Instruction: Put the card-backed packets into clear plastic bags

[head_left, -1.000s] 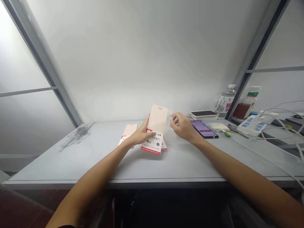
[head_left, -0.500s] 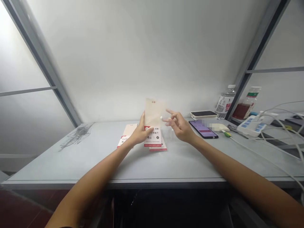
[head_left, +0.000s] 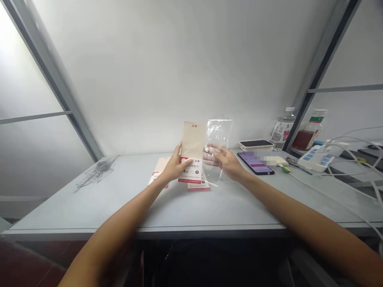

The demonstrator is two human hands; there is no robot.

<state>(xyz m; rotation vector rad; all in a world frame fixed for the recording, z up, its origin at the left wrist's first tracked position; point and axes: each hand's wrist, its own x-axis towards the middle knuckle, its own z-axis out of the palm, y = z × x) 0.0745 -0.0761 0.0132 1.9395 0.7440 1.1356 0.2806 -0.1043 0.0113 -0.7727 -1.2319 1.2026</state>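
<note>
My left hand (head_left: pixel 173 166) grips a tall beige card pack (head_left: pixel 192 148) with red and white print at its lower end, held upright above the grey table (head_left: pixel 191 203). Beside it my right hand (head_left: pixel 225 160) holds a clear plastic sleeve (head_left: pixel 218 139), also upright, its fingers behind the film. Under the held pack a second similar pack (head_left: pixel 200 186) lies flat. A third pack (head_left: pixel 160 167) lies to the left, partly hidden by my left wrist.
A dark phone (head_left: pixel 255 162) with a lit screen lies right of my right hand, another device (head_left: pixel 256 143) behind it. Two bottles (head_left: pixel 283 128) stand at the back right. A white power strip (head_left: pixel 315 156) and cables (head_left: pixel 344 187) fill the right side. Crumpled film (head_left: pixel 95 171) lies far left.
The clear sleeve has come into my right hand and now stands up beside the card pack. My left hand has raised the pack slightly and turned it more upright.
</note>
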